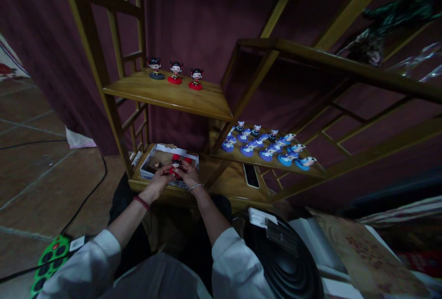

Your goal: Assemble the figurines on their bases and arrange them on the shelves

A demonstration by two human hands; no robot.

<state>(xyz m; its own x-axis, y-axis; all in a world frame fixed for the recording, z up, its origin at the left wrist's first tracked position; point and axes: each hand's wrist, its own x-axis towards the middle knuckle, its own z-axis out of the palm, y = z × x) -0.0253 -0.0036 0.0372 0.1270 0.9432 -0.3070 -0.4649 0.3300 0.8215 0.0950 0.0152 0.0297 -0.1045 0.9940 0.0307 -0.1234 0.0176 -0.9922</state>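
Between my two hands is a small red figurine [176, 164] with black hair, held upright over an open white box [146, 165]. My left hand [161, 182] grips it from the left side with closed fingers. My right hand [189, 174] closes on it from the right. Inside the box lie another dark-haired figurine [157, 165] and red round pieces [188, 160], partly hidden by my hands. On the shelf above stand a figurine on a dark base [156, 69] and two figurines on red bases, one in the middle [175, 73] and one at the right [196, 79].
A lower right shelf [311, 169] carries several blue and purple figurines [269, 152]. A phone [251, 175] lies on the bottom board right of the box. Wooden posts [253, 85] divide the rack. A black ridged object [290, 257] stands near my right knee; a green power strip [50, 262] lies at left.
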